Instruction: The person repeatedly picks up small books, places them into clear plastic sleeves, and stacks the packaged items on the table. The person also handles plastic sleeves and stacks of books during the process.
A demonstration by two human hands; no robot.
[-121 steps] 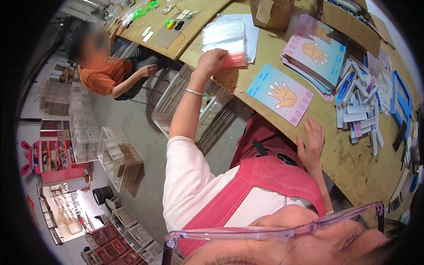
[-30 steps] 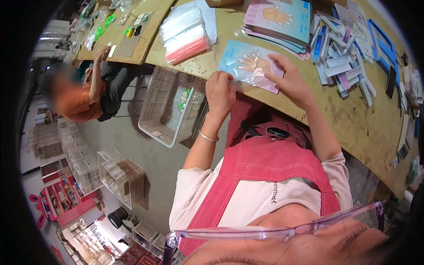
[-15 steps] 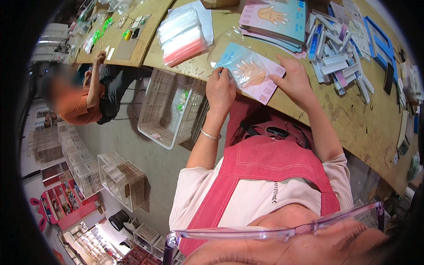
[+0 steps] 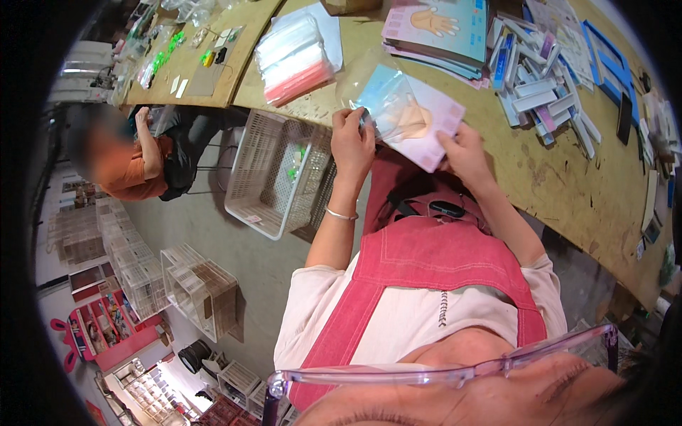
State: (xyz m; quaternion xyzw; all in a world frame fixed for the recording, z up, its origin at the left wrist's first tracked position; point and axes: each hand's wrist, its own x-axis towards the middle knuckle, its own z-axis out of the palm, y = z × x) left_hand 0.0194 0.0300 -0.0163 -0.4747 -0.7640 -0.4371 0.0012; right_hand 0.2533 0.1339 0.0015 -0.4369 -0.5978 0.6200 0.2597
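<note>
At the table's near edge I hold a pink and light-blue card (image 4: 441, 113) with a hand drawing on it. A clear plastic bag (image 4: 396, 104) covers its left part. My left hand (image 4: 352, 145) is closed, pinching the bag at its near left edge; something small and dark shows by the fingertips. My right hand (image 4: 466, 157) grips the card's right corner, thumb on top and fingers underneath. Beyond them lies a stack of similar cards (image 4: 465, 35). To the left of it is a pile of clear bags with red edges (image 4: 295, 60).
Right of the card stack, white and blue narrow boxes (image 4: 534, 86) lie heaped beside a blue frame (image 4: 604, 67). A plastic crate (image 4: 259, 167) stands on the floor to the left. Farther left, a co-worker in orange (image 4: 135, 170) sits at another table (image 4: 206, 89).
My right hand has moved nearer and closed on the card's right corner. The card has tilted and sits farther inside the bag's grip area. The co-worker's arm has lowered.
</note>
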